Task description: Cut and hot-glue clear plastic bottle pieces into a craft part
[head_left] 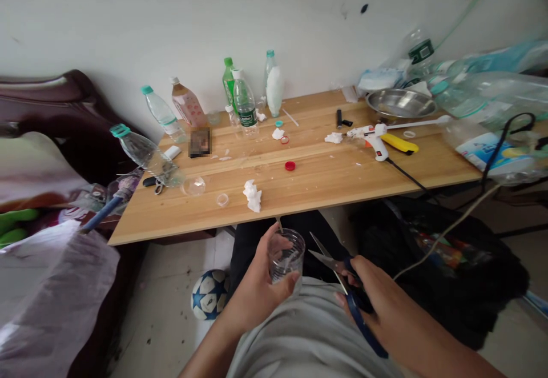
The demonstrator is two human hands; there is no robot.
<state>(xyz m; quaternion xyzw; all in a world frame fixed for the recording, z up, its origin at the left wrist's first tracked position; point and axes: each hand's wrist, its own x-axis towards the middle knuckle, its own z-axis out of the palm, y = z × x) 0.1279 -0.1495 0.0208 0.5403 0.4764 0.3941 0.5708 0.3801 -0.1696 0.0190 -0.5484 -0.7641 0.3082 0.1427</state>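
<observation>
My left hand (257, 286) is wrapped round a clear cut plastic bottle piece (287, 255), held upright over my lap below the table's front edge. My right hand (377, 301) grips blue-handled scissors (342, 278) whose blades are spread and point left towards the plastic piece, a short gap away from it. Both hands are above my grey shirt and dark trousers.
A wooden table (325, 178) carries several plastic bottles (245, 104), a red cap (290, 165), crumpled tissue (253, 195), a white glue gun (374, 136) with its cord, a yellow knife (400, 144) and a steel bowl (400, 103). A football (209, 295) lies on the floor; black bag at right.
</observation>
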